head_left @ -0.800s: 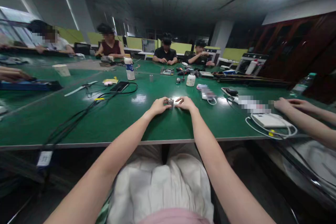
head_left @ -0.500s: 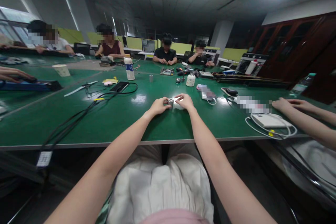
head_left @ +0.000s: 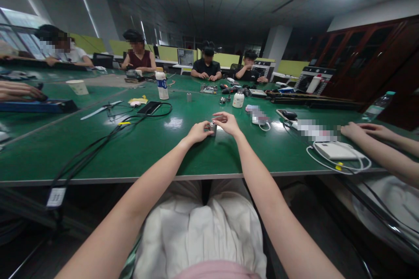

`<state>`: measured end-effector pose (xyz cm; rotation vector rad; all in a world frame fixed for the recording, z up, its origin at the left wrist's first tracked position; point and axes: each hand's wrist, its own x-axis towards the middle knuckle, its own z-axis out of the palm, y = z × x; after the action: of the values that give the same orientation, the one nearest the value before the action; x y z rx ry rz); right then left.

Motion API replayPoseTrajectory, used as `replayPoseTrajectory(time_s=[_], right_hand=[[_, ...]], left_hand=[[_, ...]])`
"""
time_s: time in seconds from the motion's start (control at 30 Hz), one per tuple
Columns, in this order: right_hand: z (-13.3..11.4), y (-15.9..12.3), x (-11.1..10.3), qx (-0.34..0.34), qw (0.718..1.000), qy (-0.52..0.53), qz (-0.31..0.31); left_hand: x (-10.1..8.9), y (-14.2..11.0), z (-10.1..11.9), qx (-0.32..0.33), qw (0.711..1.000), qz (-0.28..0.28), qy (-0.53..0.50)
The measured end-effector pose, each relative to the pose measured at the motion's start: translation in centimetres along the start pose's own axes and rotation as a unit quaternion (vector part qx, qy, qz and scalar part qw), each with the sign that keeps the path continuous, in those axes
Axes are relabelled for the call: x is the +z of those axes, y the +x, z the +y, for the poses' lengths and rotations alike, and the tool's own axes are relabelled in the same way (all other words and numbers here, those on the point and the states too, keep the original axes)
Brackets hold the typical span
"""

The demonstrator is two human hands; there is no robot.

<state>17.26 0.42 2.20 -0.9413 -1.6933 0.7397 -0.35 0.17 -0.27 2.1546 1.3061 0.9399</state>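
Note:
A small grey metal cylinder (head_left: 213, 130) stands upright on the green table in front of me. My left hand (head_left: 198, 132) grips its left side, thumb and fingers closed on it. Over the cylinder's top right, my right hand (head_left: 228, 123) hovers with its fingers apart and curved, the fingertips near the top end. Whether those fingertips touch it, I cannot tell. Farther back on the table, a second grey cylinder (head_left: 189, 97) stands by itself.
Left of my hands lie black cables (head_left: 108, 133) and a phone (head_left: 149, 108). A milk-type bottle (head_left: 162, 83) and a small white jar (head_left: 238, 100) stand beyond. To the right are a white box (head_left: 337, 151) with a cord and another person's hands (head_left: 363, 130). Several people sit around the table.
My right hand has risen from beside the cylinder and moved left over its top. My left hand has kept its grip in the same place.

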Motion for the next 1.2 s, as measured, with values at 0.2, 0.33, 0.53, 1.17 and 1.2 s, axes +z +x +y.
replayPoseTrajectory(time_s=[0.2,0.33,0.53,1.17,1.2], right_hand=[[-0.1,0.0,0.2,0.027,0.999,0.013,-0.016],[-0.4,0.3,0.0,0.089,0.995,0.035,0.017],[0.3,0.5,-0.4,0.241,0.970,-0.002,-0.013],[1.5,-0.7,0.7,0.094,0.982,-0.070,-0.148],[1.5,-0.7,0.8,0.091,0.983,-0.076,-0.142]], left_hand=[[0.1,0.1,-0.2,0.007,1.000,-0.002,-0.009],[0.1,-0.1,0.1,-0.006,1.000,0.000,-0.016],[-0.2,-0.3,0.9,0.017,0.998,0.064,0.019],[-0.6,0.0,1.6,-0.005,0.989,0.146,0.032],[-0.7,0.0,1.5,-0.007,0.988,0.148,0.033]])
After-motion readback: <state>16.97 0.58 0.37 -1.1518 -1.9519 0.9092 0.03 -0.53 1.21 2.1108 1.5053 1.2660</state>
